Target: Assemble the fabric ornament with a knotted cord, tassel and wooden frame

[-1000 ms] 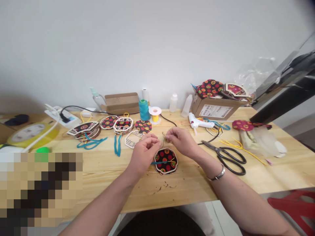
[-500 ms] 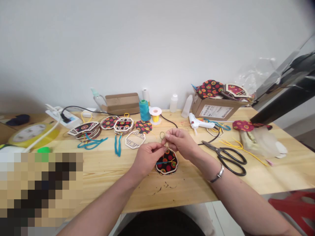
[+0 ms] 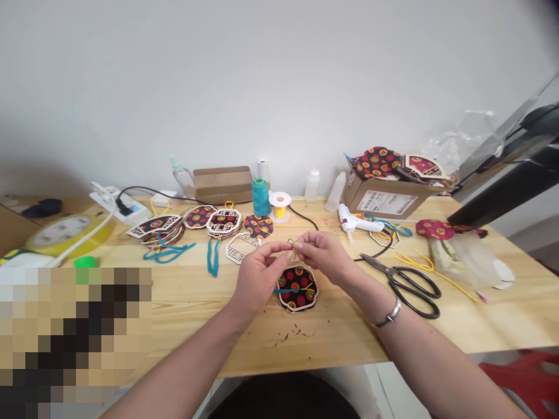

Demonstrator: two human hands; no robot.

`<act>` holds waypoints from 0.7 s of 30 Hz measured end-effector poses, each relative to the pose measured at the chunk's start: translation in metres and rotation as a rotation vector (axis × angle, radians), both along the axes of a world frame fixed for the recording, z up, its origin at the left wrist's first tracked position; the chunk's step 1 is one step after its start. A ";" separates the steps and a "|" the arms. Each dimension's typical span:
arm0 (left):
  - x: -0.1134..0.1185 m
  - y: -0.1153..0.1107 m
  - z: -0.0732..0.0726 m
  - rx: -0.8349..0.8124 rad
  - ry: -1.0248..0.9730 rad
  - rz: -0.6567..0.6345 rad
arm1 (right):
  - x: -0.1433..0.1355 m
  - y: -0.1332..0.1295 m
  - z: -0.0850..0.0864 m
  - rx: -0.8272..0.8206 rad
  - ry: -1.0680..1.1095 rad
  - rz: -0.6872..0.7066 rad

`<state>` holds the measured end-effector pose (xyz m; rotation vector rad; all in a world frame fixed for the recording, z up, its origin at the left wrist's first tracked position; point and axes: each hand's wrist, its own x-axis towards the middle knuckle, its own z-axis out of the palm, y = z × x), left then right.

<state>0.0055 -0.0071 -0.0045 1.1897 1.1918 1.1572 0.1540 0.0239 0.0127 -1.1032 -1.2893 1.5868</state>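
Pinched between the fingertips of my left hand [image 3: 264,267] and my right hand [image 3: 318,250] is a thin, dark yellowish cord [image 3: 293,243] bent into a small loop. Both hands are closed on it, with their fingertips almost meeting. Just below them on the table lies a scalloped ornament [image 3: 297,290] of black patterned fabric with a pale wooden rim. A teal cord [image 3: 288,290] and a short yellow cord end lie across its face. Part of its upper edge is near my fingers.
Black-handled scissors [image 3: 414,288] lie right of my right hand. Behind are a white glue gun [image 3: 360,224], a teal thread cone [image 3: 261,198], a yellow cord spool [image 3: 280,209] and finished ornaments [image 3: 223,222]. A cardboard box [image 3: 386,198] holds fabric pieces at back right.
Both hands have drawn the loop smaller and lifted slightly off the ornament, whose face now shows more fully. The whole view has shifted a little.
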 end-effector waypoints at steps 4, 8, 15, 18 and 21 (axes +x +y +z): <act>0.001 -0.001 0.002 -0.117 -0.074 -0.096 | -0.001 -0.001 -0.002 0.040 -0.054 0.017; 0.002 -0.001 0.005 -0.162 -0.118 -0.142 | 0.000 -0.001 -0.004 0.083 -0.144 0.013; 0.002 0.001 0.003 -0.131 -0.107 -0.115 | 0.001 -0.001 -0.005 0.127 -0.229 0.008; 0.002 0.001 0.003 -0.146 -0.117 -0.100 | 0.001 0.000 -0.006 0.137 -0.232 0.002; 0.002 0.001 0.003 -0.149 -0.154 -0.099 | 0.001 0.000 -0.006 0.136 -0.213 0.004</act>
